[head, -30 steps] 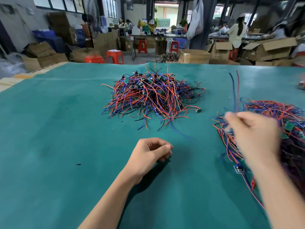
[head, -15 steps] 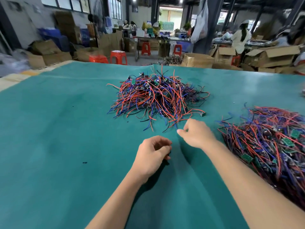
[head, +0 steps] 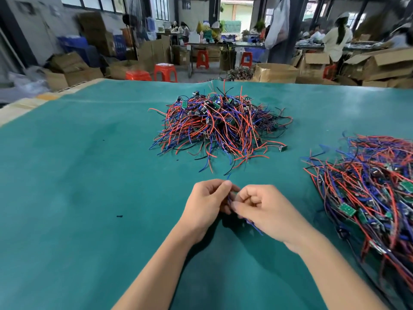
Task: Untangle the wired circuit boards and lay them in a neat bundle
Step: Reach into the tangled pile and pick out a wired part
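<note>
**Both hands pinch one blue-wired piece at mid-table**

The left hand (head: 207, 204) and right hand (head: 266, 211) meet over the teal felt table cover (head: 78, 198), fingers curled, pinching a thin blue wire (head: 254, 227) between them. The tangled heap of red, blue and black wired circuit boards (head: 219, 126) lies at 12 o'clock; the spread bundle of wired green boards (head: 368, 193) lies at 3 o'clock.

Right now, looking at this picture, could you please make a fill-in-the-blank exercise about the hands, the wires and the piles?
1. The table is covered with a ____ mat.
2. The left hand and the right hand together hold a thin ____ wire.
3. There are ____ piles of wired boards on the mat: the middle pile and the right pile.

Missing words: green; blue; two
</note>
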The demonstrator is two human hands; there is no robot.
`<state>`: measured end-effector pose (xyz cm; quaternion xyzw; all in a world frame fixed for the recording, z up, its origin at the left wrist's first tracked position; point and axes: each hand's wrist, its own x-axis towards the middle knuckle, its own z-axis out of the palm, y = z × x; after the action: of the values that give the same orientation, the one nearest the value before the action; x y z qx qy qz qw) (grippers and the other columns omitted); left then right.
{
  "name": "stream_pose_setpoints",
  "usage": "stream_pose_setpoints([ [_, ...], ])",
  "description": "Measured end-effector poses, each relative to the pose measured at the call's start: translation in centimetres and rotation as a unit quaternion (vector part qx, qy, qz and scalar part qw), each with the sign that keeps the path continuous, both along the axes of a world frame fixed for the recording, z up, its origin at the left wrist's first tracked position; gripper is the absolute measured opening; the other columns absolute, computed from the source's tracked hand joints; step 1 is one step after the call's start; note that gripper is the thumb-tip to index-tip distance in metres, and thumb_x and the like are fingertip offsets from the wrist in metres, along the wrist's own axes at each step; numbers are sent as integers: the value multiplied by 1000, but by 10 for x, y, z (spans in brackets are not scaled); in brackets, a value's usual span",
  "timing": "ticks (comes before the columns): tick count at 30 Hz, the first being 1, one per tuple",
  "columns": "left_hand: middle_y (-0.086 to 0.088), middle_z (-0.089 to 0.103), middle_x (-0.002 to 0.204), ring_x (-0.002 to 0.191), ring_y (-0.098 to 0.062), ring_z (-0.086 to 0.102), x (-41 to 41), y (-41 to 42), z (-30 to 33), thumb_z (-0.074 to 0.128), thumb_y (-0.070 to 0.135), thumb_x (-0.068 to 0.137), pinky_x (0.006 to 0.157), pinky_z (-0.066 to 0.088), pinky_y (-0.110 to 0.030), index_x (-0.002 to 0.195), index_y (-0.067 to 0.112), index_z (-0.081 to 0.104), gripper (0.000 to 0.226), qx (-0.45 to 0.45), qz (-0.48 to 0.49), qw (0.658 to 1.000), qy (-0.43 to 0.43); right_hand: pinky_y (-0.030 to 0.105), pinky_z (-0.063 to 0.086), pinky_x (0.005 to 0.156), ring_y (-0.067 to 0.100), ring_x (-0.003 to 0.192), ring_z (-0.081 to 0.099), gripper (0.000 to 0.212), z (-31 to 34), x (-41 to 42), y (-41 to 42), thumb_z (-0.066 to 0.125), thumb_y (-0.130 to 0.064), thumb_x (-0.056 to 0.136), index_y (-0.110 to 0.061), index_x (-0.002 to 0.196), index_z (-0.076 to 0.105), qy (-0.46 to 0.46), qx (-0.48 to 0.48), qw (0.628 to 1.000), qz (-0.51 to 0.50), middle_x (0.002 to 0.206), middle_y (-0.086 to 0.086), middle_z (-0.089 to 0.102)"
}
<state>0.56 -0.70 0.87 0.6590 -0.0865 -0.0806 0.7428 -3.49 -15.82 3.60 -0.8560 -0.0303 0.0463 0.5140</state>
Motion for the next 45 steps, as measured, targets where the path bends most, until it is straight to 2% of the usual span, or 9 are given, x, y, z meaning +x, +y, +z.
stream_pose_setpoints([
  [7,-6,65,73,63,-15,52,-1,1,0,64,22,94,56,45,-22,90,2,75,23,-25,2,999,-22,18,44,58,8,55,61,24,-7,-4,2,83,-36,75,-24,88,69,-34,19,998,-47,70,-3,75],
  [11,-14,56,74,67,-26,47,-2,3,4,64,36,87,63,43,-35,97,9,77,32,-48,-14,999,-7,23,50,58,7,53,61,8,-3,-6,5,79,-23,84,-23,88,73,-40,19,999,-24,67,-1,75],
  [14,-4,60,79,73,-14,52,-1,2,3,64,43,84,62,44,-24,100,13,78,37,-33,-10,999,-2,28,54,64,1,51,62,7,15,-7,-24,78,-17,83,-23,79,76,-86,-63,989,-102,61,-5,73],
  [18,-6,65,80,73,-16,58,3,1,-3,65,8,94,63,50,-20,100,2,72,11,-32,-3,999,17,15,42,57,-6,48,59,6,55,0,-91,78,-22,82,-26,79,76,-104,-211,953,-191,54,-10,70],
  [24,-11,67,81,68,-15,59,2,0,-2,61,-2,93,62,51,-20,96,0,71,11,-11,0,1000,18,36,49,86,37,98,69,14,107,67,-177,81,-18,80,-17,94,80,-124,-395,858,-304,88,16,76],
  [31,-10,67,80,69,-14,60,3,1,-2,58,-3,93,65,52,-22,95,0,71,13,-6,3,1000,17,46,47,100,46,121,57,34,114,110,-213,76,-41,89,-15,112,75,-36,-516,795,-316,125,25,67],
  [38,-8,67,78,64,-13,59,2,3,-1,57,-3,94,60,50,-22,94,0,70,14,-8,-2,1000,24,34,42,103,32,130,55,54,40,160,-89,69,-16,87,-15,140,56,-30,-425,899,-98,142,11,60],
  [41,-8,67,79,66,-13,59,2,3,-2,56,-4,94,62,50,-22,94,0,70,15,-16,-5,1000,23,40,39,106,36,134,46,55,16,183,-81,59,-24,90,-16,143,46,-1,-439,883,-166,147,11,52],
  [45,-9,67,80,70,-15,60,4,4,-4,56,-5,94,64,51,-22,95,-1,70,15,-22,-15,999,18,36,46,92,37,116,59,29,7,183,-100,59,-26,90,-18,116,70,-11,-425,869,-254,122,15,68],
])
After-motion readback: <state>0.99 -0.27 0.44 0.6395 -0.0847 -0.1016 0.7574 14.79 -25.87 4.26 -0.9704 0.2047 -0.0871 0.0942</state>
